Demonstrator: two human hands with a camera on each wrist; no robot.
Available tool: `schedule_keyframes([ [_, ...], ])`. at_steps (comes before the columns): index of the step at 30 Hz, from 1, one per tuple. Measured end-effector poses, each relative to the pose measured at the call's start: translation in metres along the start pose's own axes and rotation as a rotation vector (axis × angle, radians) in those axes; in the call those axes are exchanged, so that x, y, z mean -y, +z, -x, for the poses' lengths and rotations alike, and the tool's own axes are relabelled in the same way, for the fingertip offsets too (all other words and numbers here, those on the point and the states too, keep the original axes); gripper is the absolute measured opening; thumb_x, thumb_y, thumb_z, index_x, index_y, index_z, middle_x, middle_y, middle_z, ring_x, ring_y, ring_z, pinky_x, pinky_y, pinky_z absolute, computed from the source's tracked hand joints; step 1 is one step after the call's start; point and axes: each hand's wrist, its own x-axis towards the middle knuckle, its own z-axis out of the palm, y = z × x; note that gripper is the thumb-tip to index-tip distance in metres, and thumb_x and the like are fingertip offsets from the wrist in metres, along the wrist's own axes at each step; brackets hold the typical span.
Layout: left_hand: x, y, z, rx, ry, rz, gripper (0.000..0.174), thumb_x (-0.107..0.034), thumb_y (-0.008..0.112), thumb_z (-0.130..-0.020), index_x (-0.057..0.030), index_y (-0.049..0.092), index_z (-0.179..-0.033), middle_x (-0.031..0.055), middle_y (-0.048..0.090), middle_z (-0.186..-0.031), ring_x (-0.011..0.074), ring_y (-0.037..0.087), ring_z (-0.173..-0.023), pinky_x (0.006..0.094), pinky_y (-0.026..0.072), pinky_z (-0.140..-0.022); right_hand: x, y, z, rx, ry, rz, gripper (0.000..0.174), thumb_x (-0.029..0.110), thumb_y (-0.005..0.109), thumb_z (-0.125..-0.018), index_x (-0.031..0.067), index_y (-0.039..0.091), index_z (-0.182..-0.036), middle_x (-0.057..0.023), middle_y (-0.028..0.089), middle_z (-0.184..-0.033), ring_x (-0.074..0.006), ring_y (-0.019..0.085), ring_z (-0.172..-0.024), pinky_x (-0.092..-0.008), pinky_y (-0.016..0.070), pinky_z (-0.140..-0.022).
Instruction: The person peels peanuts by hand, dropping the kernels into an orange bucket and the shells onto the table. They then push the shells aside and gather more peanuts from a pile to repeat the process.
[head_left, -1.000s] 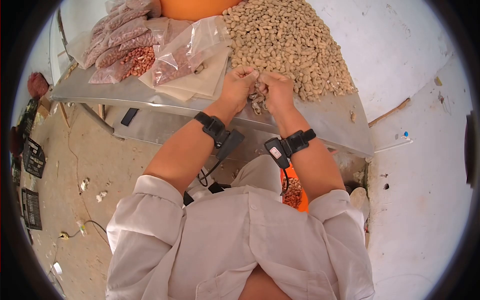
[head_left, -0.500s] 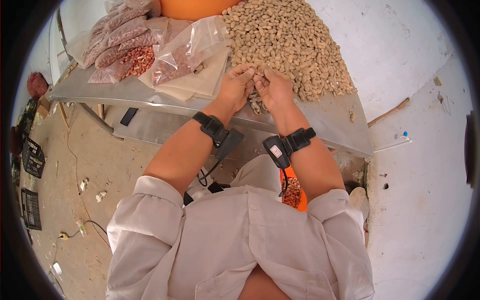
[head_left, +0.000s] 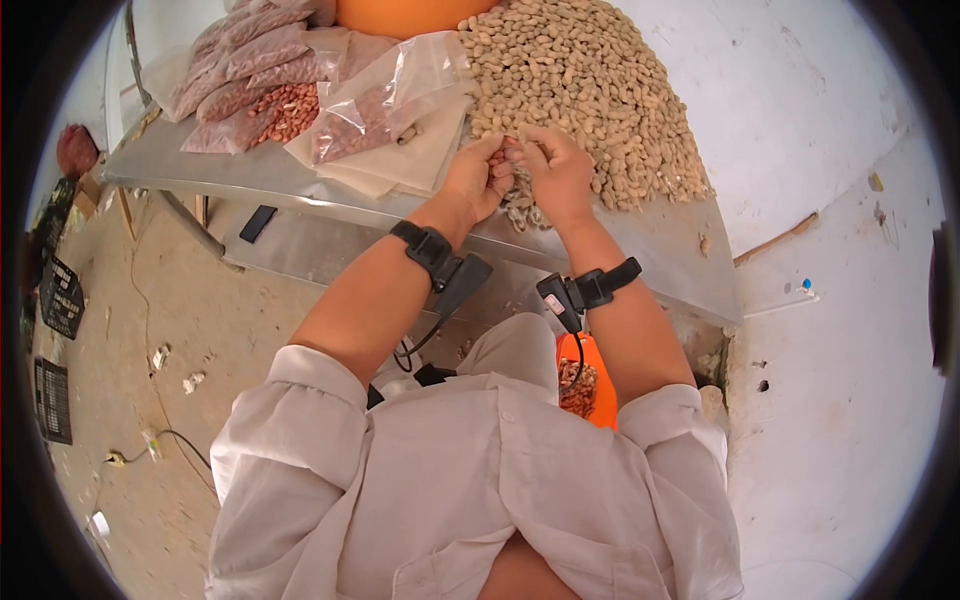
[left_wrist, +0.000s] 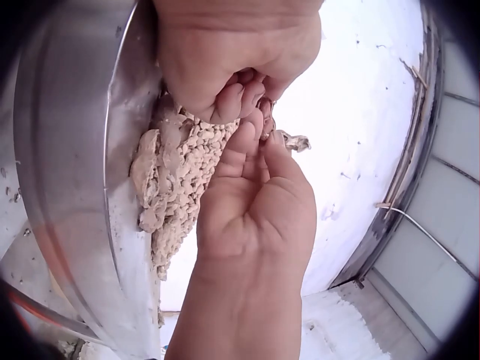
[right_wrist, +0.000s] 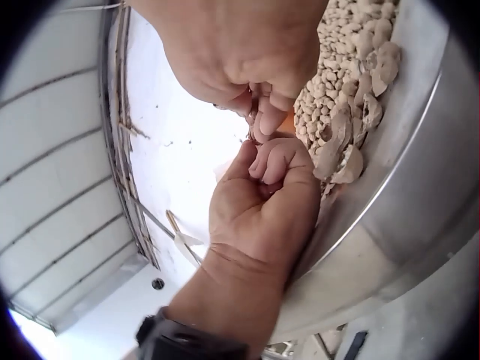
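Over the front edge of the metal table (head_left: 640,250), both hands meet fingertip to fingertip. My left hand (head_left: 478,182) has its fingers curled round a reddish peanut kernel (left_wrist: 268,126), with the thumb near its tips. Thumb and bent forefinger of my right hand (head_left: 562,178) pinch at the same peanut, partly hidden by the fingers. A bit of broken shell (left_wrist: 298,142) pokes out past the right thumb in the left wrist view. Below the hands lie split peanut shells (head_left: 528,216). Just beyond is a big heap of unshelled peanuts (head_left: 580,80).
Left of the heap lie a clear plastic bag (head_left: 385,100), stacked bags of red kernels (head_left: 265,62) and loose red kernels (head_left: 290,112). An orange basin (head_left: 410,15) stands behind. Below, near the legs, an orange container (head_left: 603,390) holds kernels. A white wall (head_left: 820,400) rises at right.
The head view has shifted slightly. My right hand has turned and drawn a little to the right, its knuckles raised, while the left stays nearly in place. More red shows between the fingertips.
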Motion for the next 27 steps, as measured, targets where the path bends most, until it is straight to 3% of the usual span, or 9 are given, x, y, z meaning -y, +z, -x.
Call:
schedule_keyframes([
  [2,0.0,-0.004,-0.004,-0.035,-0.022,0.069,0.022,-0.021,0.045,-0.093,-0.0022,0.051,-0.082,0.0026,0.049,-0.067,0.007,0.037,-0.049,0.018,0.0299,-0.041,0.012,-0.002,-0.003,0.005,-0.242,0.245,0.013,0.001,0.057,-0.075,0.0005,0.062,-0.088,-0.0146,0.063,-0.085,-0.0266,0.063,-0.077,-0.0334,0.0493,-0.068],
  [5,0.001,-0.007,-0.007,-0.046,-0.023,0.098,0.023,-0.022,0.044,-0.093,-0.0026,0.051,-0.082,0.0031,0.049,-0.067,0.0074,0.037,-0.048,0.0186,0.0297,-0.04,0.014,-0.002,-0.006,0.057,-0.22,0.236,0.013,0.002,0.056,-0.074,0.0018,0.063,-0.086,-0.0151,0.062,-0.087,-0.0313,0.06,-0.081,-0.0349,0.0483,-0.07],
  [11,-0.002,-0.007,-0.007,-0.032,-0.028,0.159,0.02,-0.017,0.046,-0.091,0.0018,0.053,-0.086,0.0021,0.043,-0.063,0.0088,0.037,-0.049,0.0193,0.0285,-0.04,-0.001,-0.002,-0.012,0.038,-0.095,0.187,0.015,0.005,0.057,-0.075,0.0018,0.063,-0.088,-0.0147,0.063,-0.083,-0.0287,0.062,-0.075,-0.0334,0.0487,-0.069],
  [14,-0.003,-0.005,-0.004,-0.084,0.01,0.2,0.023,-0.018,0.046,-0.091,0.0026,0.056,-0.092,0.0022,0.043,-0.062,0.0096,0.037,-0.048,0.0202,0.0295,-0.04,-0.001,-0.016,-0.016,0.009,0.151,0.058,0.018,0.005,0.057,-0.074,0.0021,0.064,-0.089,-0.0146,0.064,-0.079,-0.0268,0.063,-0.071,-0.0332,0.0489,-0.067],
  [17,-0.002,-0.007,-0.004,-0.109,0.103,0.214,0.024,-0.021,0.046,-0.091,0.0012,0.057,-0.091,0.0024,0.044,-0.061,0.0107,0.038,-0.048,0.0222,0.031,-0.041,-0.026,-0.036,-0.02,0.02,0.127,0.207,0.016,0.006,0.057,-0.073,0.0015,0.066,-0.085,-0.0147,0.065,-0.075,-0.0251,0.064,-0.068,-0.0331,0.0489,-0.066],
  [21,-0.002,-0.012,-0.007,-0.074,0.131,0.253,0.03,-0.026,0.042,-0.092,0.0001,0.058,-0.09,0.004,0.048,-0.062,0.0127,0.042,-0.049,0.0239,0.0335,-0.043,-0.031,-0.058,-0.022,0.268,0.158,0.444,0.016,0.014,0.057,-0.072,0.0033,0.067,-0.078,-0.0149,0.064,-0.073,-0.0282,0.063,-0.069,-0.035,0.0487,-0.066],
  [27,-0.004,-0.008,-0.005,-0.113,0.169,0.274,0.034,-0.028,0.038,-0.094,-0.0017,0.059,-0.086,0.0058,0.054,-0.065,0.0149,0.046,-0.051,0.0243,0.035,-0.043,-0.009,-0.032,-0.022,0.433,0.137,0.621,0.02,0.022,0.056,-0.073,0.0063,0.067,-0.077,-0.0145,0.063,-0.071,-0.0319,0.061,-0.073,-0.0388,0.0484,-0.068],
])
